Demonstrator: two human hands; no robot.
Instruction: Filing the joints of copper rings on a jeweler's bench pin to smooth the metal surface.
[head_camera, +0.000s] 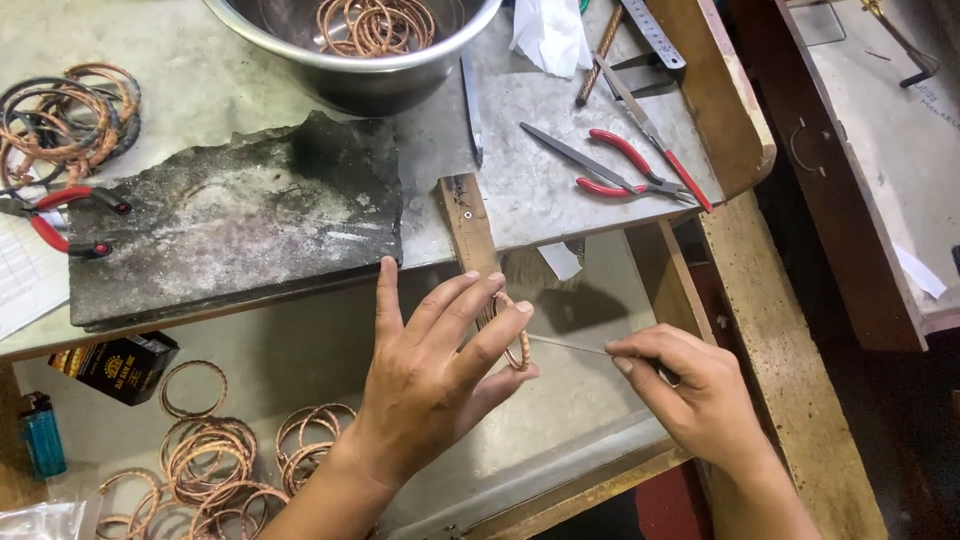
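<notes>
Your left hand (430, 370) pinches a copper bangle (512, 335) against the wooden bench pin (470, 225).
Your right hand (690, 385), fingers closed on a thin file (570, 346), works it; a slip could nick fingertips. Beyond: charred soldering block (240, 220), red pliers (625, 165), steel bowl (370, 60).

— Which packages are seen here?

— A small black box (118, 366) with a gold emblem and gold lettering is found on the lower shelf at the left, tucked under the bench edge.

— Anything else?

— A clear plastic bag (40, 520), perhaps, is glimpsed at the bottom-left corner; no screens or signs are shown.
</notes>
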